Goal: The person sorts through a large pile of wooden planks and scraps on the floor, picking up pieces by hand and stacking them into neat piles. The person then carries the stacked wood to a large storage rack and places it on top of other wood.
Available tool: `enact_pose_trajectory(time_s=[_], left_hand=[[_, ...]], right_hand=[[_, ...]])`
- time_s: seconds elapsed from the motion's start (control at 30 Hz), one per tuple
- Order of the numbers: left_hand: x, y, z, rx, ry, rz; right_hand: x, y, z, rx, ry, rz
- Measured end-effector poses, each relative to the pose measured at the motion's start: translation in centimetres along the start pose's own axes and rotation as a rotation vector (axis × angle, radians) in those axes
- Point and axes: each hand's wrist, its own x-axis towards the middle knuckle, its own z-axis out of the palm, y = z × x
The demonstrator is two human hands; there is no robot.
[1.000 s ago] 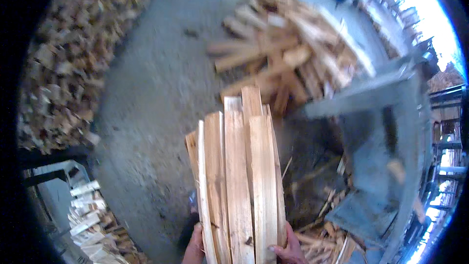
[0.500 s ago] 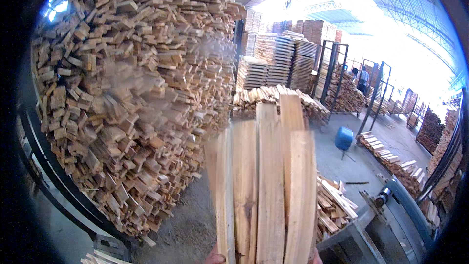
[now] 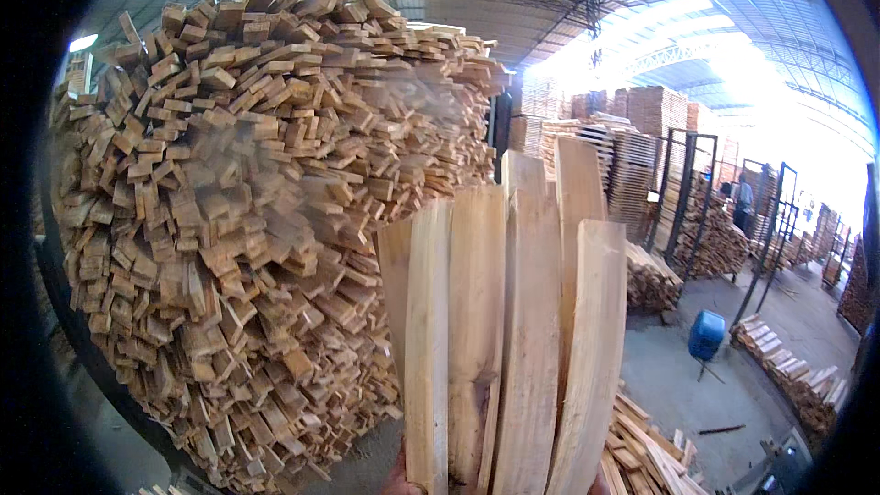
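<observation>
Upright in front of me is a bundle of wooden boards (image 3: 530, 330), several pale planks side by side with uneven top ends. My left hand (image 3: 400, 478) grips its lower left edge, with fingertips showing at the bottom of the picture. On the opposite edge, only a sliver of my right hand (image 3: 599, 484) shows, pressed against the outer board. Most of both hands is hidden behind the wood or below the picture. Left of the bundle rises a tall pile of stacked boards (image 3: 229, 247), their cut ends facing me.
Loose boards (image 3: 646, 449) lie low at the right. Beyond them stand a blue drum (image 3: 707, 335) and a floor row of boards (image 3: 784, 367). Black metal frames (image 3: 686, 188) and tall board stacks (image 3: 632, 160) fill the back, where a person (image 3: 742, 203) is visible far off.
The view has tilted up and turned left, so more roof shows and the drum sits farther right. The bundle, still between my hands, appears slightly higher and farther right.
</observation>
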Motion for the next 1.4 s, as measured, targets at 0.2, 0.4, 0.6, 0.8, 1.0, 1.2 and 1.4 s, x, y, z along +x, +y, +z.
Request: enact_pose_trajectory(time_s=[0.2, 0.4, 0.6, 0.8, 1.0, 1.2, 1.4], left_hand=[[10.2, 3.8, 0.9, 0.036, -0.014, 0.135], [18.3, 8.2, 3.0, 0.07, -0.017, 0.276], [22.0, 11.0, 3.9, 0.115, 0.064, 0.436], [19.1, 12.8, 2.1, 0.138, 0.293, 0.506], [16.5, 12.2, -0.6, 0.15, 0.407, 0.48], [14.6, 10.7, -2.4, 0.215, 0.499, 0.397], [17.1, 8.4, 0.4, 0.245, 0.459, 0.354]], right_hand=[[12.7, 2.5, 0.1, 0.046, -0.076, -0.066], [24.5, 3.5, 1.2, 0.094, -0.195, -0.115], [33.8, 4.8, 2.0, 0.152, -0.359, -0.19], [39.9, 4.7, 3.5, 0.219, -0.515, -0.226], [40.0, 8.0, 3.7, 0.304, -0.523, -0.226], [35.5, 4.8, 6.4, 0.464, -0.562, -0.146], [35.8, 4.4, 2.2, 0.621, -0.49, -0.085]])
